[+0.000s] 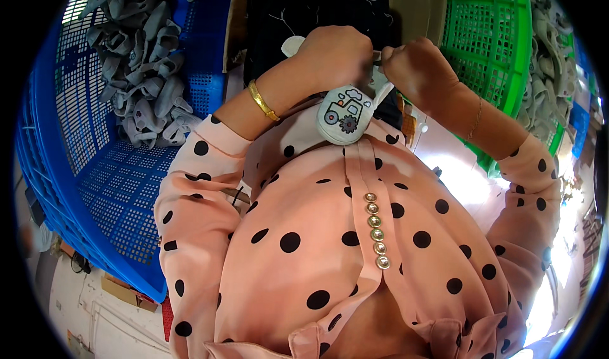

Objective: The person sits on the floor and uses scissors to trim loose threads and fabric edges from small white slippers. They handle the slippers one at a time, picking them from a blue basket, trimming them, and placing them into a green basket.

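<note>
A small white padded cloth piece [342, 119] with a rounded end and an embroidered tractor hangs in front of my chest, much like part of a baby shoe. My left hand [335, 55], with a gold bangle at its wrist, is closed on its upper part. Close beside it, my right hand [420, 67] has its fingers pinched together at the same piece, where a narrow white strip sticks out. Another pale rounded edge shows behind my left knuckles. The exact spot where the fingers grip is hidden and partly blurred.
At the left stands a blue plastic basket [120, 187] with many grey cloth shoe-like pieces [143, 60] heaped in its far part. A green plastic basket [485, 35] stands at the right, with more grey pieces beyond it. Dark cloth with loose threads [304, 6] lies beyond my hands.
</note>
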